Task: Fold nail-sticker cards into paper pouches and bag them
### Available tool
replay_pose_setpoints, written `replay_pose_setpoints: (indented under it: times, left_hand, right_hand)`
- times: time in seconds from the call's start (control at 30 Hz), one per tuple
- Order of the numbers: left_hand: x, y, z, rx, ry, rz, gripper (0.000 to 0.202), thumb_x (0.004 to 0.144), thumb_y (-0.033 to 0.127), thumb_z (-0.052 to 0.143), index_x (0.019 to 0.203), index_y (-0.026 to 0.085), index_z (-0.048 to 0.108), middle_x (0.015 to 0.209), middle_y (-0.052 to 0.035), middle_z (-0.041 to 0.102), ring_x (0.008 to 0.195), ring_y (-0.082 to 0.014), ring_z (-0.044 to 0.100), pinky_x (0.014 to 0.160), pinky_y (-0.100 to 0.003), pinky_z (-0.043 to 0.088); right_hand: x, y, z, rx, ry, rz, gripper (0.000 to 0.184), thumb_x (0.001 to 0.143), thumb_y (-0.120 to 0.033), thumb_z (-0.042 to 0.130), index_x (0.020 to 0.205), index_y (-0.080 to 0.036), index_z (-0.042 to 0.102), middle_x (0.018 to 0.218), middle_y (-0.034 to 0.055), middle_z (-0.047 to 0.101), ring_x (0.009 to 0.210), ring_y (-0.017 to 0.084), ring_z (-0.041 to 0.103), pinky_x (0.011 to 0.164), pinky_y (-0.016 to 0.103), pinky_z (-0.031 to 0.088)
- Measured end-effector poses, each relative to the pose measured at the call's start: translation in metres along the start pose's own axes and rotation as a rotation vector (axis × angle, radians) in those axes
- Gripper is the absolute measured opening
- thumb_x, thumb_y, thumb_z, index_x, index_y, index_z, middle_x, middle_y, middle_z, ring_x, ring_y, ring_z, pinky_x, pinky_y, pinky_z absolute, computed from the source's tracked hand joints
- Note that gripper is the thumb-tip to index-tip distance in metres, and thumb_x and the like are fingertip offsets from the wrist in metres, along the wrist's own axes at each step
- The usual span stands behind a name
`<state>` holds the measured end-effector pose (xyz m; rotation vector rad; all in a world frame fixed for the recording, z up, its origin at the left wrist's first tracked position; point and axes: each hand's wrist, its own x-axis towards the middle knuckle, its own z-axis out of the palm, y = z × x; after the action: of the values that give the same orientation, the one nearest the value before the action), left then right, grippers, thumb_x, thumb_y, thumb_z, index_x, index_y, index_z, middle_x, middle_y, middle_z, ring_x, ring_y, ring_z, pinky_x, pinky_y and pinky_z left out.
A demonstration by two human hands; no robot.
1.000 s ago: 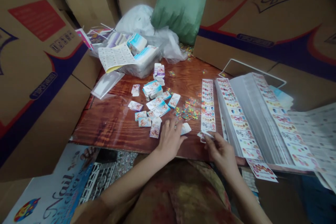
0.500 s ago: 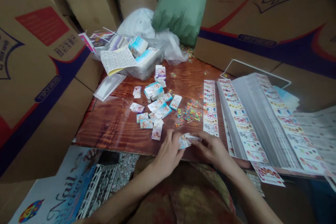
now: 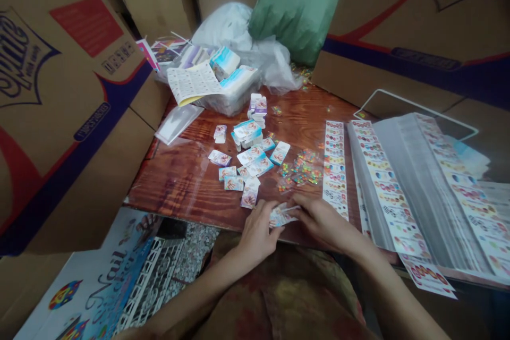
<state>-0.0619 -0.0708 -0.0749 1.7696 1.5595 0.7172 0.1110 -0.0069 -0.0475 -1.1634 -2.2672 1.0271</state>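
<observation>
At the table's front edge, a small printed box (image 3: 281,216) is between my two hands. My left hand (image 3: 258,231) is closed on its left end, thumb below and fingers above. With its fingers pinched, my right hand (image 3: 321,220) grips the box's right end; what its fingertips press is partly hidden. Just beyond lie several small flat boxes with hand pictures, among them a purple-and-white one (image 3: 250,193) and a blue-and-white one (image 3: 258,163). Small clear packets of coloured candy-like pieces (image 3: 306,167) lie in a heap ahead of my right hand.
Sticker strips (image 3: 336,164) and a thick sheet stack (image 3: 430,186) cover the table's right side. A plastic-wrapped bundle (image 3: 235,98) stands at the back. Large cartons (image 3: 119,133) flank both sides; a green sack (image 3: 298,5) is behind. A "Nail Stickers" box (image 3: 95,281) sits below left.
The whole scene has shifted right in view as my head turned slightly left. My right hand's fingers have moved on the box's right end; both hands still hold it.
</observation>
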Motion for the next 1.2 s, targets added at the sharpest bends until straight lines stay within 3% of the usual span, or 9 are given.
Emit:
replay_pose_setpoints:
  times: [0.17, 0.27, 0.4, 0.6, 0.8, 0.9, 1.0, 1.1, 1.2]
  left_hand:
    - [0.003, 0.0, -0.002, -0.126, 0.038, -0.002, 0.049, 0.08, 0.027, 0.063, 0.125, 0.019, 0.046, 0.118, -0.0101, 0.057, 0.112, -0.0245, 0.054, 0.095, -0.039, 0.044]
    - [0.006, -0.005, -0.003, -0.221, 0.047, -0.101, 0.031, 0.084, 0.034, 0.057, 0.11, 0.017, 0.057, 0.103, -0.0078, 0.063, 0.096, -0.0218, 0.06, 0.084, -0.035, 0.047]
    - [0.008, -0.01, -0.002, -0.387, 0.095, -0.264, 0.02, 0.081, 0.032, 0.058, 0.091, 0.015, 0.059, 0.084, -0.0033, 0.065, 0.077, -0.0166, 0.059, 0.071, -0.027, 0.045]
    - [0.009, -0.008, 0.0, -0.583, 0.124, -0.277, 0.017, 0.078, 0.03, 0.058, 0.087, 0.016, 0.056, 0.081, -0.0013, 0.063, 0.074, -0.0139, 0.058, 0.068, -0.024, 0.044]
    - [0.012, -0.008, 0.002, -0.613, 0.147, -0.299, 0.014, 0.08, 0.028, 0.057, 0.088, 0.017, 0.055, 0.085, -0.0024, 0.064, 0.078, -0.0143, 0.059, 0.07, -0.024, 0.045]
    - [0.016, -0.007, 0.004, -0.587, 0.17, -0.299, 0.011, 0.08, 0.025, 0.057, 0.088, 0.017, 0.055, 0.086, -0.0027, 0.065, 0.078, -0.0144, 0.059, 0.071, -0.025, 0.046]
    - [0.019, -0.003, 0.007, -0.544, 0.19, -0.278, 0.012, 0.081, 0.025, 0.056, 0.089, 0.018, 0.055, 0.085, -0.0021, 0.065, 0.078, -0.0145, 0.061, 0.072, -0.025, 0.046]
    - [0.021, 0.001, 0.01, -0.455, 0.204, -0.235, 0.014, 0.08, 0.026, 0.057, 0.092, 0.018, 0.054, 0.086, -0.0019, 0.065, 0.078, -0.0149, 0.061, 0.073, -0.026, 0.047]
    - [0.021, 0.006, 0.012, -0.387, 0.191, -0.194, 0.015, 0.081, 0.026, 0.057, 0.094, 0.019, 0.053, 0.086, -0.0018, 0.065, 0.078, -0.0152, 0.061, 0.074, -0.026, 0.047]
  right_hand:
    - [0.003, -0.006, 0.013, 0.209, 0.053, 0.094, 0.014, 0.087, -0.033, 0.054, 0.089, -0.02, 0.059, 0.071, 0.0011, 0.064, 0.055, 0.014, 0.056, 0.054, 0.025, 0.044]
    - [0.008, -0.004, 0.014, 0.245, 0.062, 0.1, 0.027, 0.092, -0.041, 0.045, 0.08, -0.02, 0.057, 0.066, -0.0001, 0.06, 0.052, 0.013, 0.055, 0.052, 0.025, 0.043]
    - [0.025, 0.012, 0.014, -0.069, 0.256, 0.026, 0.024, 0.093, -0.033, 0.045, 0.085, -0.02, 0.063, 0.083, 0.0056, 0.065, 0.077, 0.019, 0.063, 0.07, 0.03, 0.048]
    - [0.038, 0.027, 0.031, -0.494, 0.204, 0.028, 0.014, 0.088, -0.024, 0.054, 0.093, -0.02, 0.066, 0.094, 0.011, 0.064, 0.084, 0.022, 0.062, 0.065, 0.028, 0.046]
    - [0.026, 0.043, 0.017, -0.144, 0.415, 0.122, 0.029, 0.092, -0.039, 0.045, 0.082, -0.019, 0.064, 0.071, 0.0067, 0.066, 0.064, 0.019, 0.062, 0.062, 0.03, 0.048]
    - [0.018, 0.044, 0.005, 0.279, 0.467, 0.279, 0.039, 0.082, -0.058, 0.054, 0.077, -0.019, 0.061, 0.057, 0.0018, 0.062, 0.049, 0.016, 0.057, 0.05, 0.028, 0.047]
    - [0.007, 0.031, 0.001, 0.667, 0.457, 0.392, 0.041, 0.07, -0.058, 0.068, 0.075, -0.019, 0.061, 0.057, -0.0002, 0.061, 0.045, 0.013, 0.055, 0.046, 0.026, 0.047]
    - [-0.002, 0.011, 0.007, 0.621, 0.434, 0.293, 0.033, 0.075, -0.052, 0.067, 0.077, -0.019, 0.065, 0.066, 0.0015, 0.064, 0.055, 0.014, 0.059, 0.055, 0.027, 0.05]
    - [-0.007, -0.004, 0.017, 0.321, 0.464, 0.097, 0.026, 0.082, -0.045, 0.062, 0.076, -0.02, 0.067, 0.076, 0.0049, 0.065, 0.073, 0.018, 0.062, 0.066, 0.031, 0.051]
